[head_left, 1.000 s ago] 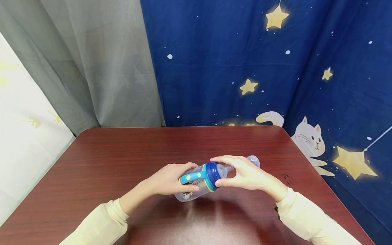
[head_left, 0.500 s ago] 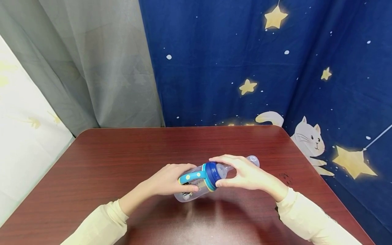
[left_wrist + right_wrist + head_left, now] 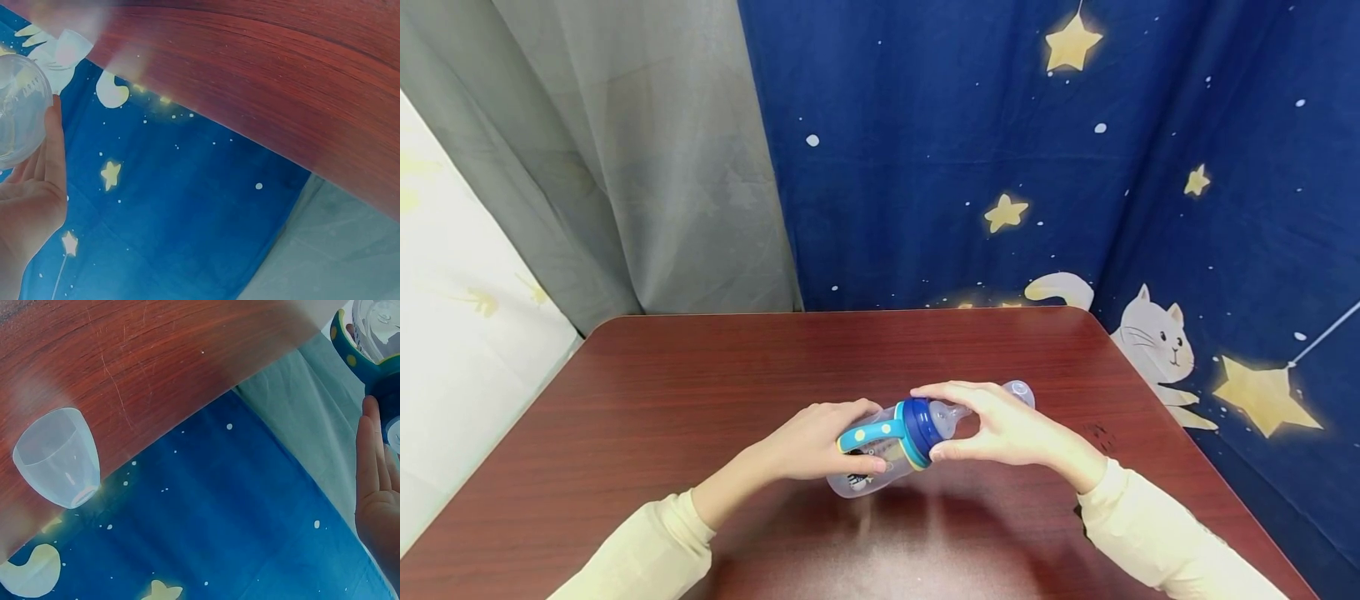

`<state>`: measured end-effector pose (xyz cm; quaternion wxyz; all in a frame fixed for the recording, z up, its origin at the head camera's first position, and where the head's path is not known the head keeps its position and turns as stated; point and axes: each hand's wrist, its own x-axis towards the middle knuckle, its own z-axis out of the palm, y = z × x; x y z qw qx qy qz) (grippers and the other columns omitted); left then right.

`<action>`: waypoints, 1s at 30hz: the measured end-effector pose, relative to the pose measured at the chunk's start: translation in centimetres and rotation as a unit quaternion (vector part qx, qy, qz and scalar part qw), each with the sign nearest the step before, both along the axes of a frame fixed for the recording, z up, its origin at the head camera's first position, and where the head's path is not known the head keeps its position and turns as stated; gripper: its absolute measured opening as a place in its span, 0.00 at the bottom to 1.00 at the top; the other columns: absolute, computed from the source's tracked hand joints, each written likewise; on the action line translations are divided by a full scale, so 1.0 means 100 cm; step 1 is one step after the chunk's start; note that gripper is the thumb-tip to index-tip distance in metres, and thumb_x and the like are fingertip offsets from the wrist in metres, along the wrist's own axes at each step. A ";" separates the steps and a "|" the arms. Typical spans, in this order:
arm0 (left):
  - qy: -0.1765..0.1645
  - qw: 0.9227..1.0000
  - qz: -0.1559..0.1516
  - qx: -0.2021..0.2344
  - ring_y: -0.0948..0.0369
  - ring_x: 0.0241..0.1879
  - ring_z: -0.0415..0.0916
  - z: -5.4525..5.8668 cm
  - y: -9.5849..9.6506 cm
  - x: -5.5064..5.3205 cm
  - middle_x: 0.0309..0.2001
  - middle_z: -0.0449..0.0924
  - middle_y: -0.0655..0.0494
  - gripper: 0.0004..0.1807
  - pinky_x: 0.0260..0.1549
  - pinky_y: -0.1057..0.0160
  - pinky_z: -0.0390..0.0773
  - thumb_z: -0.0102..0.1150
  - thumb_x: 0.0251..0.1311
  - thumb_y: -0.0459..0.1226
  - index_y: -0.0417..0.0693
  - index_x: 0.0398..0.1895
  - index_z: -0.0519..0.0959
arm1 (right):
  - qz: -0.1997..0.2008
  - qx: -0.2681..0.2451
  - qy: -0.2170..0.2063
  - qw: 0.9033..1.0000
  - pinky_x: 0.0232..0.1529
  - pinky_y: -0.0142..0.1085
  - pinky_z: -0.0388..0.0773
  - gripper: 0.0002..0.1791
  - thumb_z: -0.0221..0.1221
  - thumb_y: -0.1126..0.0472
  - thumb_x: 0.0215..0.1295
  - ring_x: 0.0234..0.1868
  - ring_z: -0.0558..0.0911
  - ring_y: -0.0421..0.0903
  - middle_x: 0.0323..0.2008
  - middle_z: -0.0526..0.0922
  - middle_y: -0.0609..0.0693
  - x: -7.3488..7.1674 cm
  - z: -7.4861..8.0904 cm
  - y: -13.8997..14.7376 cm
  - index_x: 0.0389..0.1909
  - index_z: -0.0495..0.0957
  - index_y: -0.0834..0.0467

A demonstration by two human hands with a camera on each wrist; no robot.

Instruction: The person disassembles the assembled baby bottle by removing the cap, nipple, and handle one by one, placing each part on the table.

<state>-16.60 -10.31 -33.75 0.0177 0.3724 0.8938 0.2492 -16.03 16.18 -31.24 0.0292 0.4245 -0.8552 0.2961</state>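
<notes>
In the head view, a clear baby bottle (image 3: 848,487) with dark printed figures lies tilted between both hands, its teat end pointing right. My left hand (image 3: 817,440) grips its body, with the thumb on the near side. A teal handle (image 3: 871,432) with yellow dots arches over the body. My right hand (image 3: 1003,427) holds the dark blue collar (image 3: 919,419) between thumb and fingers, around the clear teat (image 3: 946,417). The left wrist view shows the bottle's round base (image 3: 22,115). Behind the right hand, a clear dome cap (image 3: 57,459) stands on the table.
The reddish-brown wooden table (image 3: 715,358) extends around the hands, with its rounded far edge near the curtains. A grey curtain (image 3: 700,167) and a blue star-patterned curtain (image 3: 910,183) hang behind it. Dark marks (image 3: 1099,435) show on the tabletop at right.
The printed figures on the bottle body have shifted slightly downward toward me, while the handle looks the same. Both hands stay almost in place; the right thumb has moved slightly.
</notes>
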 end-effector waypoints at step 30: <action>0.013 1.000 0.019 0.011 0.72 0.29 0.69 0.000 0.001 0.002 0.34 0.74 0.70 0.33 0.25 0.69 0.70 0.55 0.43 0.64 0.56 0.50 0.72 | -0.035 -0.027 -0.028 0.999 0.35 0.32 0.73 0.31 0.62 0.42 0.47 0.41 0.73 0.37 0.46 0.73 0.38 0.001 -0.001 -0.002 0.54 0.68 0.47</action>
